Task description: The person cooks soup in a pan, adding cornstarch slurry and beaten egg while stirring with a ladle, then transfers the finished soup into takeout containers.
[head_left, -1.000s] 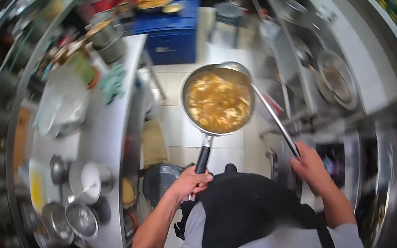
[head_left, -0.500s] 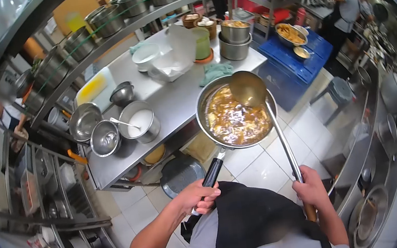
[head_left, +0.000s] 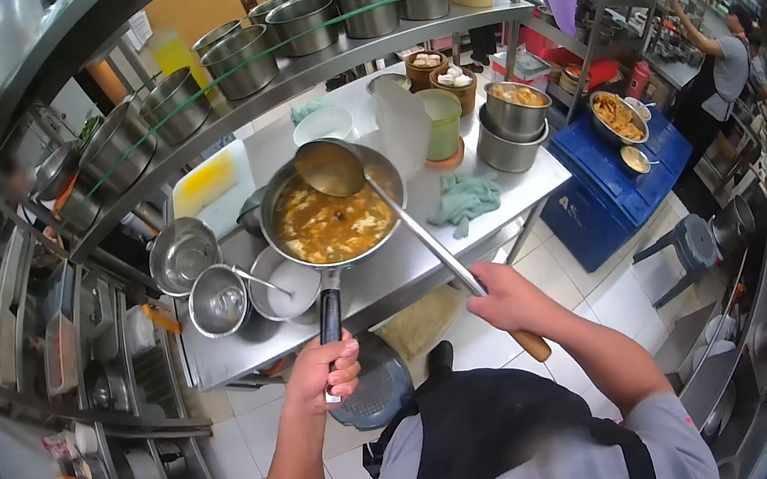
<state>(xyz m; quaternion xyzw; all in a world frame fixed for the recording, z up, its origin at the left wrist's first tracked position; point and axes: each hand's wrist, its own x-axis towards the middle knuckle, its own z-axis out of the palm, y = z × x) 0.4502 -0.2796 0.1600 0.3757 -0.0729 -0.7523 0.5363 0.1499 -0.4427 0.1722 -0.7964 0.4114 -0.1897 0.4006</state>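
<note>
My left hand (head_left: 321,372) is wrapped round the black handle of a steel pan (head_left: 335,224), which holds a brown soup with pale pieces. My right hand (head_left: 508,299) grips the long shaft of a ladle (head_left: 331,168), near its wooden end. The ladle's bowl hangs over the far side of the pan. Beneath and beside the pan, a steel pot with white contents (head_left: 289,283) is partly covered by it. Two steel bowls, one nearer (head_left: 218,301) and one farther (head_left: 184,256), stand just left.
The steel table (head_left: 380,284) also bears a green cloth (head_left: 466,203), stacked pots (head_left: 513,140) and a cutting board (head_left: 213,189). Several pots line the shelf (head_left: 302,60) above. Right are a blue chest (head_left: 589,203), a grey stool (head_left: 683,252) and a person in an apron (head_left: 726,70).
The view has turned from the aisle toward the table. Both my hands have carried the pan and ladle from above the floor to above the table's left part, still gripping both.
</note>
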